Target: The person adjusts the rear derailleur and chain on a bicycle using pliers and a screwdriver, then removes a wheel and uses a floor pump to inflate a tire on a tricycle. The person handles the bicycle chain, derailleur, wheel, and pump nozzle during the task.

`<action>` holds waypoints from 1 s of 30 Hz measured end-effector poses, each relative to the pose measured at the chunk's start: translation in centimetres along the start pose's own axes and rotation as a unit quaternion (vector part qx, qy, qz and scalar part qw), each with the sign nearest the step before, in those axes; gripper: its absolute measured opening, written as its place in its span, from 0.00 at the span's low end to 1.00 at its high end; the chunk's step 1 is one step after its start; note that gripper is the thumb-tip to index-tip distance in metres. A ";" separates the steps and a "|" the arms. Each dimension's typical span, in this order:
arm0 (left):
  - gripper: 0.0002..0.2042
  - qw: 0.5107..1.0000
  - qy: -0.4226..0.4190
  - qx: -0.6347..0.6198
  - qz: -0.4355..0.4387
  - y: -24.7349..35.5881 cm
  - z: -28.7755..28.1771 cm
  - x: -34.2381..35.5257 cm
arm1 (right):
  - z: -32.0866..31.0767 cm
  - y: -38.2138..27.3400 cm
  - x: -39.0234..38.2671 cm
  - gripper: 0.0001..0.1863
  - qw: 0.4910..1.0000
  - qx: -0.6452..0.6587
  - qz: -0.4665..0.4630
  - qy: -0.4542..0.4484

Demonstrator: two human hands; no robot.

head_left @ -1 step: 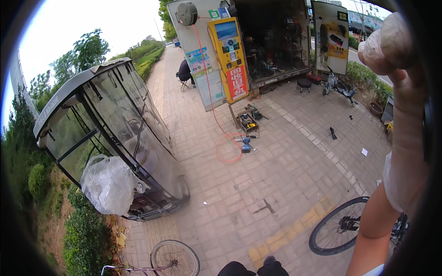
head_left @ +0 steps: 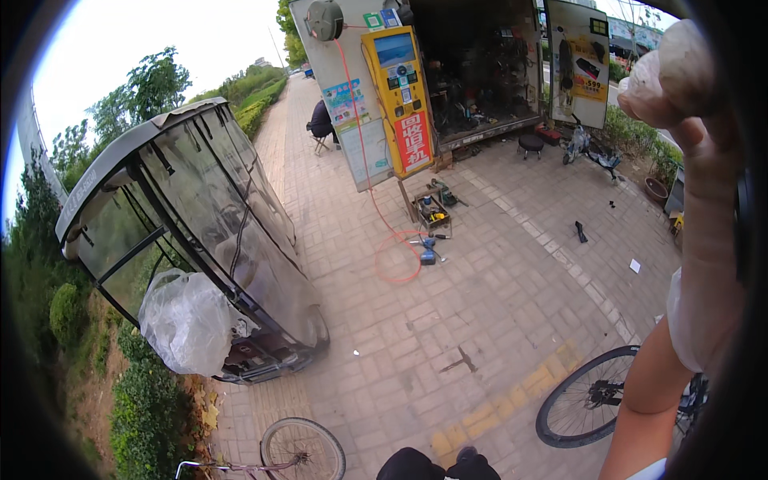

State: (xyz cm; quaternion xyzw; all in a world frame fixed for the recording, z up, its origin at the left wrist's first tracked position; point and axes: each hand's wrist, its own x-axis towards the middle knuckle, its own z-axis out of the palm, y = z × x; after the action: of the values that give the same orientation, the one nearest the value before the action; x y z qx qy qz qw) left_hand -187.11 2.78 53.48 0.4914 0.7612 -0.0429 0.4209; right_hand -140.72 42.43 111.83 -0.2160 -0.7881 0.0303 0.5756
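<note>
My right hand (head_left: 670, 78) is raised at the upper right, close to the camera, in a thin translucent glove whose loose cuff (head_left: 685, 320) hangs around the forearm. Its fingers are bent and drawn together. Whatever they may hold is hidden by the fingers and the dark rim. Below the raised forearm, a bicycle wheel (head_left: 588, 398) with a black tyre stands on the paving. My left hand does not show. At the lower edge, my dark-clothed knees (head_left: 412, 465) appear.
A covered three-wheeler (head_left: 200, 232) with a clear plastic sheet stands left. Ahead is an open van body (head_left: 480, 80) with a yellow kiosk (head_left: 400, 100). An orange hose (head_left: 377, 264), blue power tool (head_left: 428, 254) and toolbox (head_left: 433, 216) lie on the ground. A person (head_left: 322, 120) sits behind the panel.
</note>
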 end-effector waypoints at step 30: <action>0.26 0.945 0.031 -0.287 -0.151 50.9 -41.8 69.4 | 18.5 76.0 -45.9 0.16 0.396 -0.029 0.911 -0.109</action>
State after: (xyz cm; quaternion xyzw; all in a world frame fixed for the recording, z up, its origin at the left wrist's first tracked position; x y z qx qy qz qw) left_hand -183.47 98.37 50.60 0.2299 0.8195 0.1297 0.5087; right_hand -123.34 97.72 42.06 -0.8173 -0.1790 0.5369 0.1085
